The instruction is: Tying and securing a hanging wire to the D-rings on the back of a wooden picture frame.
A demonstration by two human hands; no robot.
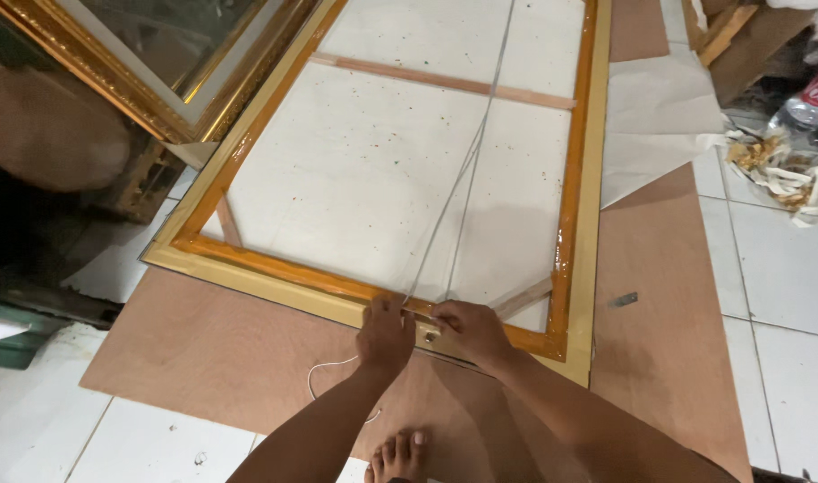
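Both hands, left hand [384, 333] and right hand [467, 329], pinching the cord [463, 179] at the frame [275, 273]'s 6 o'clock rail: keep it taut toward 12 while knotting.

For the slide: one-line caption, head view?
Both hands grip a thin cord at the near rail of a gold-edged frame.

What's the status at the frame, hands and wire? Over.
Left hand and right hand both pinching the thin wire at the near rail of the wooden frame. Wire runs up across the white backing. Nothing in the way.
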